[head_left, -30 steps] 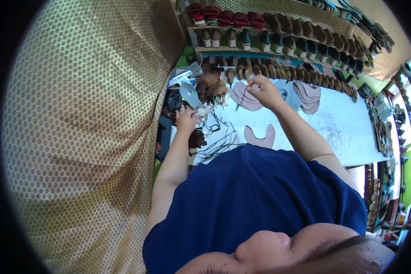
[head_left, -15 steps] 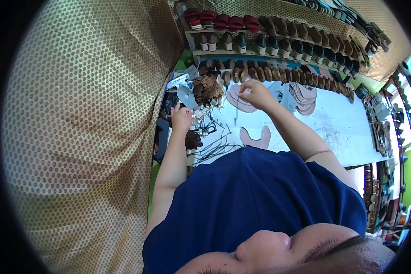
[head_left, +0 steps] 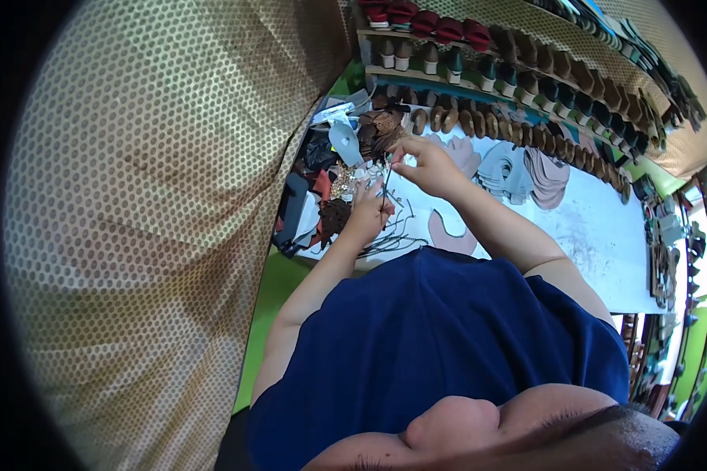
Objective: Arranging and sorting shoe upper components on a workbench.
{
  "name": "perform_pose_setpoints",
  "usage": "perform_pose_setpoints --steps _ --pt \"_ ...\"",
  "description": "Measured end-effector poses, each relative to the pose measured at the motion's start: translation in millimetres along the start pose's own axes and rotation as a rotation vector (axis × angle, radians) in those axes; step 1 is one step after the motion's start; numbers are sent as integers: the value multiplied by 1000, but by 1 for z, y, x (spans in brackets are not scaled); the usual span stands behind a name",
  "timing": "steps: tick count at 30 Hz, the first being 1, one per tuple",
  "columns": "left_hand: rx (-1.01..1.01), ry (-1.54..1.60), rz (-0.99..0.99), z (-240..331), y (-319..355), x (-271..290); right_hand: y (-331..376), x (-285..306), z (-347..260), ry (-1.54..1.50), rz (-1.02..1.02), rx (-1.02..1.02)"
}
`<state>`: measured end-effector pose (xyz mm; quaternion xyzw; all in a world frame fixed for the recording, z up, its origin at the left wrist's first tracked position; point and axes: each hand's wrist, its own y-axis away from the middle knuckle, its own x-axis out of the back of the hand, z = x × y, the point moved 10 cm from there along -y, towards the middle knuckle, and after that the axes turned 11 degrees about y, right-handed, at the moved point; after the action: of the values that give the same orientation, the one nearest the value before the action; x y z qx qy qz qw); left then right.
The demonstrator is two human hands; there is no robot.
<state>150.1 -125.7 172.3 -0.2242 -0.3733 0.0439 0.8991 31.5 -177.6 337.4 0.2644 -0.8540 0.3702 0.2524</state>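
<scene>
A thin dark strip (head_left: 386, 179) runs slanting between my two hands over the left part of the white worktable (head_left: 597, 243). My right hand (head_left: 430, 166) pinches its upper end between thumb and fingers. Lower and to the left, my left hand (head_left: 369, 212) is closed around the lower end; its fingertips are small and partly hidden. Beside the left hand lie small gold and pale bits (head_left: 342, 182). More thin dark strips (head_left: 397, 242) are spread on the table just below it. A pale pink U-shaped piece (head_left: 450, 234) lies nearer my body.
Brown leather-like pieces (head_left: 381, 129) and a grey cut piece (head_left: 344, 143) crowd the left end. Grey pieces (head_left: 501, 174) and pink pieces (head_left: 548, 179) are stacked further right. Rows of shoes (head_left: 518, 88) fill shelves behind. A patterned gold curtain (head_left: 173, 196) hangs at left.
My left hand has moved right, from the heap to the strip. The right hand has come left and slightly down, bringing its strip to the left hand. The view has shifted.
</scene>
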Motion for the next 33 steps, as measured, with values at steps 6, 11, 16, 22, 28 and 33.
perform_pose_setpoints --steps 6,11,16,22,28,33 --pt "201 161 -88 -33 29 1 8 14 42 46 -27 -163" --pt "319 306 -98 -65 28 6 17 7 74 71 -56 -276" --pt "316 160 -16 -80 41 39 33 -21 70 145 -163 -130" --pt "528 -153 -245 -99 101 35 107 -114 136 331 -414 -144" --pt "739 -439 -265 -99 134 28 172 -178 201 215 -729 -451" --pt "760 -415 -237 -97 151 33 160 -181 199 238 -711 -461"
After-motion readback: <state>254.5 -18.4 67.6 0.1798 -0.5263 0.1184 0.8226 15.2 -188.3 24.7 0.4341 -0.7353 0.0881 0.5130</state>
